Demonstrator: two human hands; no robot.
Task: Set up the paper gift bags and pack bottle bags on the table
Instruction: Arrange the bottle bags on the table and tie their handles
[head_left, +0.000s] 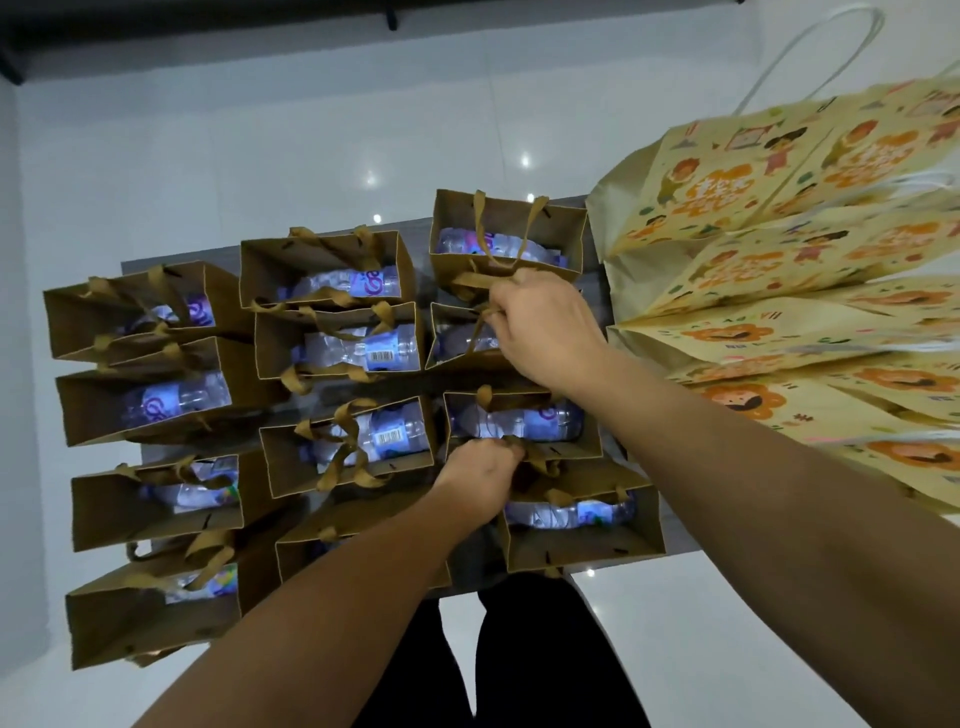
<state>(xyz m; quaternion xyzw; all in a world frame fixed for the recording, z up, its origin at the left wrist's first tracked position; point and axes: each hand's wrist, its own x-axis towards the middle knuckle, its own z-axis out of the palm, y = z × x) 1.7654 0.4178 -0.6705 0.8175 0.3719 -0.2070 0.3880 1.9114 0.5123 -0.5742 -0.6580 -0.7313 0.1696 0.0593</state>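
Note:
Several brown paper bottle bags stand in rows on a small grey table (675, 540), each with a clear water bottle (358, 283) lying inside. My right hand (545, 332) grips the ribbon handles of the two far right-column bags (509, 239). My left hand (480, 480) is curled round the ribbon handles of the nearer right-column bags (524, 415), just behind the nearest bag (582, 535). Several yellow paper gift bags (789, 291) with cartoon prints and white cord handles stand folded in a fan at the table's right side.
The brown bags fill nearly the whole table top and overhang its left edge (150, 613). A glossy white tiled floor (260, 156) surrounds the table. My legs in dark trousers (519, 654) stand at the near edge.

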